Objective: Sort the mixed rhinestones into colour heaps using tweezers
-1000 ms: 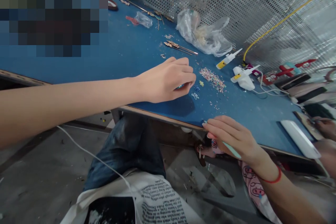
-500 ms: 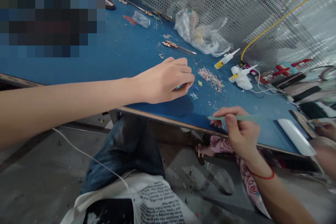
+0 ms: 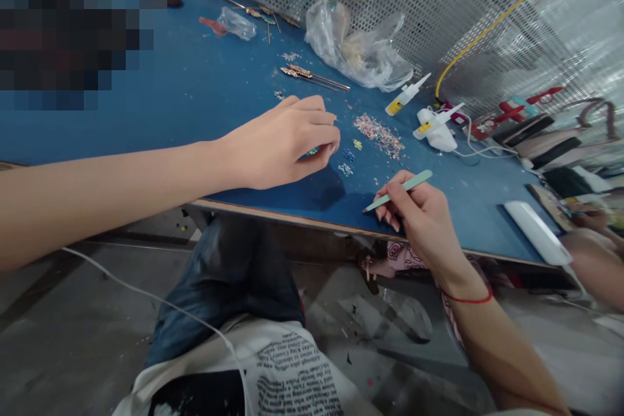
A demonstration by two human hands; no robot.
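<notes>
A small teal glittery piece (image 3: 311, 152) shows just under the curled fingers of the left hand (image 3: 287, 143), at the front of the blue table (image 3: 195, 78); whether the fingers pinch it or only cover it, I cannot tell. The right hand (image 3: 422, 218) grips mint-green tweezers (image 3: 397, 192) between thumb and fingers, their tip angled down toward the table's front edge, near but not touching the teal piece. A red string (image 3: 468, 300) circles that wrist. Just beyond the left fingertips lie small clusters of blue beads (image 3: 348, 155), pale beads (image 3: 345, 169) and yellow beads (image 3: 357, 144), beside a wider scatter of pink flecks (image 3: 379, 135). Further back are gold hair pins (image 3: 312, 76), a crumpled plastic bag (image 3: 353, 45) against a perforated metal screen (image 3: 439, 0), and two white glue bottles (image 3: 404, 96) (image 3: 435, 131) with yellow labels. A white bar (image 3: 531, 232) lies near the table's right edge, and a co-worker's hand (image 3: 587, 218) shows beyond it at the far right. Below the table are the person's jeans (image 3: 229, 292), with a printed cloth (image 3: 292, 377) across the lap and a white cord (image 3: 146, 299) running over the floor.
</notes>
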